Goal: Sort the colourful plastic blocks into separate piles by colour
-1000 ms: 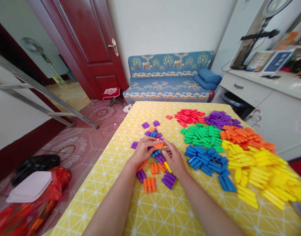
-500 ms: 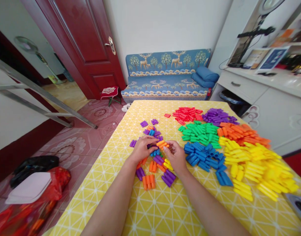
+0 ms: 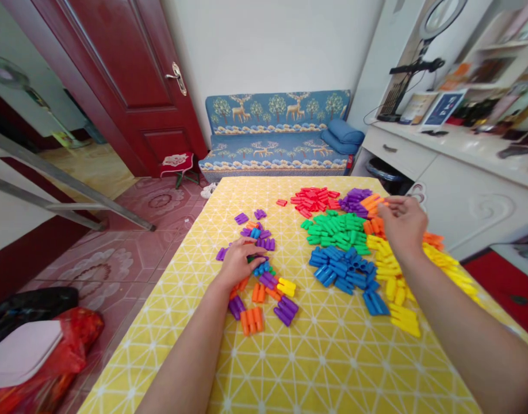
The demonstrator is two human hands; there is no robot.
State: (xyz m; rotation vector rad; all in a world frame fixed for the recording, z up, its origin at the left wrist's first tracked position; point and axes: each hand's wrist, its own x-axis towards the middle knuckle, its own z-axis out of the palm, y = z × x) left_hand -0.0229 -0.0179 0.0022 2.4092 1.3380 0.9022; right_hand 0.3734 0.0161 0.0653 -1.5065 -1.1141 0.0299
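My left hand (image 3: 241,261) curls over a flat, many-coloured figure of joined plastic tube blocks, its thumb and fingers around the middle part. Blue blocks (image 3: 261,268) show by the thumb; the rest there is hidden by the hand. Purple blocks (image 3: 286,311) and orange blocks (image 3: 251,321) make up the figure's near end. Out to the right, my right hand (image 3: 405,223) pinches an orange block (image 3: 373,203) between thumb and fingertips, above the pile of loose orange blocks (image 3: 433,240).
Sorted block piles lie on the yellow patterned tablecloth (image 3: 290,368): red (image 3: 314,199), purple (image 3: 354,201), green (image 3: 337,230), blue (image 3: 344,267) and yellow (image 3: 404,319). Beyond the table stands a blue sofa (image 3: 275,135). A white cabinet (image 3: 475,195) is at the right.
My right hand has moved from the figure to the far right, over the orange pile, with an orange block in its fingers. My left hand stays at the figure. The view has turned slightly right.
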